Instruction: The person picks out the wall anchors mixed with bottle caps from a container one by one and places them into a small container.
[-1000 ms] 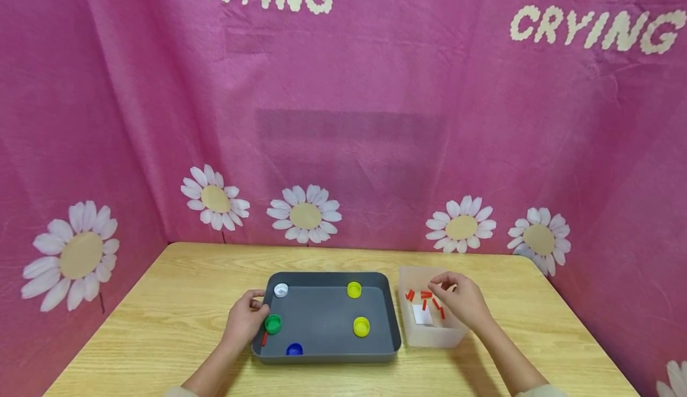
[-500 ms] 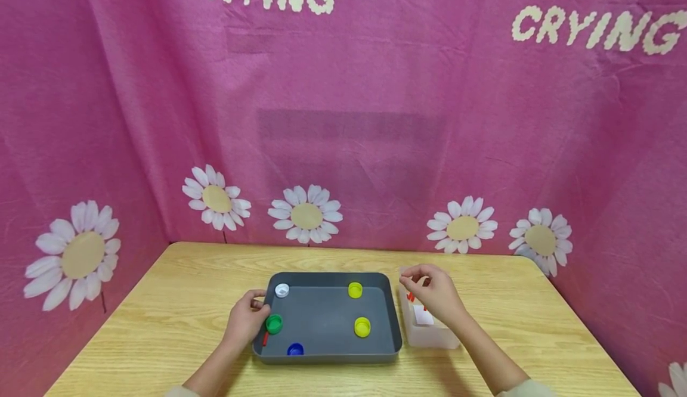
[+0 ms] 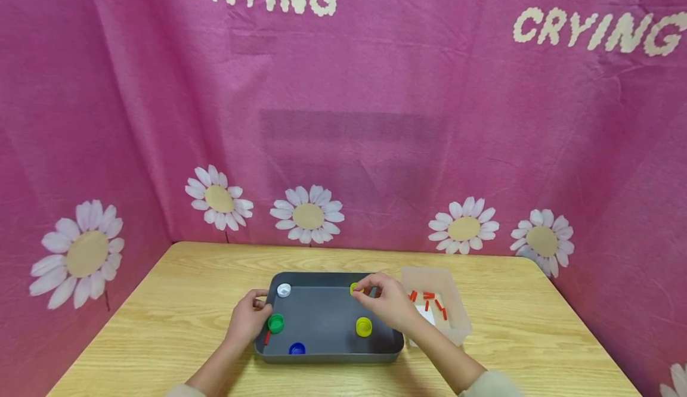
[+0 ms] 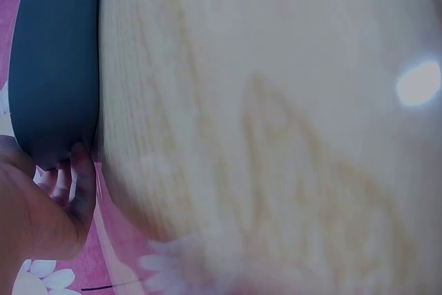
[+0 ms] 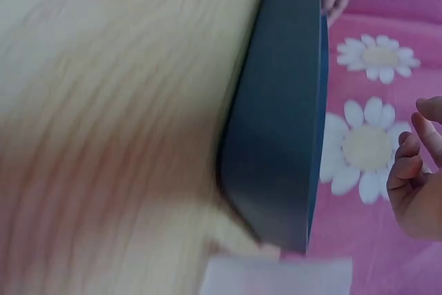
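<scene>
A dark grey tray lies on the table, and my left hand grips its left rim, thumb over the edge. Inside the tray are a white cap, a green cap, a blue cap and two yellow caps, the nearer yellow cap in full sight. A short red stick rests beside the green cap. Over the far yellow cap, partly covering it, my right hand pinches thumb and forefinger together on what looks like a small red stick, mostly hidden by the fingertips.
Right of the tray stands a translucent plastic box with several red sticks and a white paper piece. The wooden table meets a pink curtain at the back.
My right hand has moved left from over the plastic box to above the tray's far yellow cap, uncovering the red sticks. The left hand stays on the tray rim.
</scene>
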